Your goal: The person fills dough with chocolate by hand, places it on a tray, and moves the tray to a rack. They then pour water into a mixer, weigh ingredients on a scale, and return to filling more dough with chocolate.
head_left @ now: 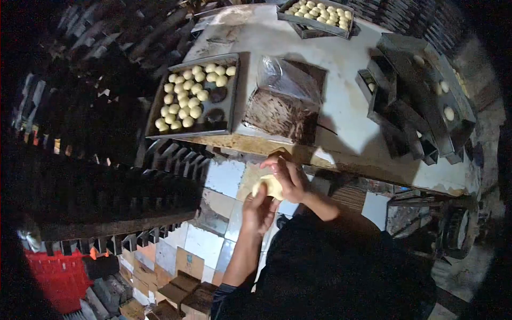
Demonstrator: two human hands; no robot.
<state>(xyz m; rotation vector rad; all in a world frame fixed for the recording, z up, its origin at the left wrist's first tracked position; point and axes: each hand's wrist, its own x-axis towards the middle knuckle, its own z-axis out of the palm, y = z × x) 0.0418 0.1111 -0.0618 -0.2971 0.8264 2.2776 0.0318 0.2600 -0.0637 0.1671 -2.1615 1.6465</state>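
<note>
A pale piece of dough (273, 188) is between my two hands, just in front of the table's near edge. My left hand (260, 209) grips it from below, thumb on its face. At its upper right is my right hand (288, 178), touching the dough with its fingers partly spread. Beyond the hands, a dark brown slab (280, 114) lies on the table, partly covered by clear plastic (288, 79). Left of it, a metal tray (232, 101) holds several round dough balls (184, 100) and two dark round patches.
Another tray (314, 22) of dough balls stands at the table's far end. Several metal trays (394, 96) are piled at the right, a few pale balls in them. Dark racks (106, 202) stand at the left. Cardboard boxes (186, 262) sit on the tiled floor below.
</note>
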